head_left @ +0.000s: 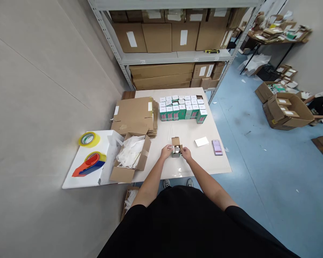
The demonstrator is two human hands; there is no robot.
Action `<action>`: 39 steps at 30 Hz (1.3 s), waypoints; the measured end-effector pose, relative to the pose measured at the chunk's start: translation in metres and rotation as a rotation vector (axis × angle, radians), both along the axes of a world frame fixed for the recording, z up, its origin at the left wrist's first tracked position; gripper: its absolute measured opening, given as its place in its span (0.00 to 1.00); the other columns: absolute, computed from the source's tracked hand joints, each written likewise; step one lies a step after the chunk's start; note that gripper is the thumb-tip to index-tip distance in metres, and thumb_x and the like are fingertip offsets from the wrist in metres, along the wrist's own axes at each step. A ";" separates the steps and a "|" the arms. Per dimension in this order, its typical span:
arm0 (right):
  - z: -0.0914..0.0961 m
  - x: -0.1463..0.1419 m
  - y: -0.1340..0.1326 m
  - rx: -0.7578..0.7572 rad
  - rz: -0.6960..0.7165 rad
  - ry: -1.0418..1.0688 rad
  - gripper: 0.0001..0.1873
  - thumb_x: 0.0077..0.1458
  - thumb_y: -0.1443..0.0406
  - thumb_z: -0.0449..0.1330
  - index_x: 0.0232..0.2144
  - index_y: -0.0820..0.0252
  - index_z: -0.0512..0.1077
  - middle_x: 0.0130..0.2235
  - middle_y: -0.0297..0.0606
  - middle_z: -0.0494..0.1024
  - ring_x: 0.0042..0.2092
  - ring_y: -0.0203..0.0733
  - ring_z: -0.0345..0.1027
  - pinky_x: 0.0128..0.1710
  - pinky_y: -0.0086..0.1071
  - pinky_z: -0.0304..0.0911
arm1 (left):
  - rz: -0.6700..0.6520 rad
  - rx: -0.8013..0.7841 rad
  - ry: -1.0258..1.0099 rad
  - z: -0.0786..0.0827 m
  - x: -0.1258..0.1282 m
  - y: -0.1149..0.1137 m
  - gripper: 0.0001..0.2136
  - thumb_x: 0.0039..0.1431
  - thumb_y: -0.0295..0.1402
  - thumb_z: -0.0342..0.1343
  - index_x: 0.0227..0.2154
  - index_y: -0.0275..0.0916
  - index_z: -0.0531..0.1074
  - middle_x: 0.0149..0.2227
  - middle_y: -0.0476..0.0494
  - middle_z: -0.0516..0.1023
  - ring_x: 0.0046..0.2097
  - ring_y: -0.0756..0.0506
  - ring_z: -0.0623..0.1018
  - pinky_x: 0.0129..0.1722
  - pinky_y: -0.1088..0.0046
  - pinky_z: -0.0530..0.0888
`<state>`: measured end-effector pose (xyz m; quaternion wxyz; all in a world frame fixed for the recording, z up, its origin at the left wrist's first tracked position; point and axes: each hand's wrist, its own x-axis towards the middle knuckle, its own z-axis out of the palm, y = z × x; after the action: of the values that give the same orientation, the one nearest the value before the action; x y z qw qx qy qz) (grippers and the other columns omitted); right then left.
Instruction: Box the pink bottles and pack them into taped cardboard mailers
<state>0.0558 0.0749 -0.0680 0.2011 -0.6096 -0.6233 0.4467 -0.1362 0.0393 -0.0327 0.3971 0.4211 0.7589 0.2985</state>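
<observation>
A small box (176,155) stands open on the table in front of me, its brown inner flaps raised. Inside it shows a round, silvery top (177,149); what kind of thing it belongs to is too small to tell. My left hand (166,152) pinches the box's left side flap. On the other side, my right hand (186,153) has its fingers closed on the right flap. To the right lie a white rectangular piece (201,141) and a purple stack of cards or slips (217,147). Rows of green-and-white boxes (181,111) stand farther back.
Flattened cardboard (133,113) is stacked at the table's left, behind an open carton (145,157) of white paper. Yellow tape (88,139) and a red-and-blue tape dispenser (88,165) lie on a white side surface. A metal shelf (161,58) with cartons stands behind; another person's arm shows far right.
</observation>
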 end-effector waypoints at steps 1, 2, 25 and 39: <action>0.001 0.000 -0.001 -0.003 -0.002 -0.001 0.16 0.62 0.50 0.55 0.35 0.54 0.71 0.30 0.33 0.80 0.34 0.40 0.74 0.35 0.29 0.67 | -0.020 0.008 -0.010 -0.002 0.003 0.001 0.18 0.57 0.34 0.66 0.51 0.41 0.78 0.41 0.45 0.84 0.41 0.45 0.82 0.50 0.69 0.76; 0.002 0.001 -0.001 -0.006 -0.005 0.003 0.14 0.62 0.51 0.55 0.38 0.54 0.71 0.32 0.32 0.81 0.35 0.40 0.74 0.36 0.30 0.68 | -0.033 0.013 -0.013 -0.003 0.006 0.001 0.21 0.55 0.34 0.68 0.52 0.41 0.78 0.43 0.45 0.83 0.41 0.46 0.82 0.49 0.69 0.76; 0.031 0.024 -0.015 0.128 0.125 -0.017 0.23 0.58 0.62 0.63 0.56 0.51 0.71 0.52 0.40 0.81 0.48 0.45 0.77 0.49 0.40 0.73 | -0.262 0.140 -0.156 0.011 -0.006 -0.023 0.19 0.49 0.29 0.68 0.46 0.43 0.77 0.70 0.40 0.66 0.49 0.43 0.82 0.50 0.65 0.79; 0.040 0.007 -0.018 0.366 0.336 -0.346 0.16 0.68 0.68 0.53 0.51 0.54 0.77 0.51 0.42 0.80 0.49 0.47 0.73 0.45 0.34 0.66 | -0.293 0.060 0.006 0.011 -0.005 -0.025 0.17 0.64 0.35 0.59 0.56 0.49 0.73 0.49 0.48 0.83 0.49 0.43 0.83 0.50 0.70 0.76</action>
<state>0.0625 0.0564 -0.0283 0.1218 -0.5185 -0.8106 0.2435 -0.1411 0.0143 -0.0217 0.4211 0.5398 0.6814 0.2587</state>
